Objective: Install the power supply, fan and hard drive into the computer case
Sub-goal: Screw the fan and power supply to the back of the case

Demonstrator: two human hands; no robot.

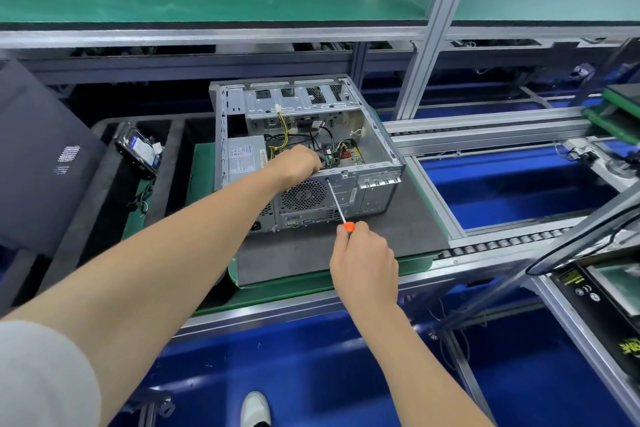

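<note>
I see two grips at one open case (375,140), a box of bare grey sheet metal lying on its side. The right grip (363,263) is clamped around the orange plastic handle of one screwdriver (337,204). Its thin steel shaft runs up and away from that grip, and the tip meets the case's rear panel.

Just left of the tip is one round grille (304,194) of punched holes. The left grip (298,163) reaches over the rear panel, just above the grille, with its fingers curled down inside. I cannot tell whether they hold anything, and the fan itself is hidden.

One power supply (244,158), a silver box with a printed label, sits inside the case just left of the left grip. Yellow and black cables lie beyond that grip.

One hard drive (138,149), flat and glossy, leans in a black foam tray (104,191) well to the left of both grips.

The case rests on one dark grey mat (398,236) on the green surface (294,282).
</note>
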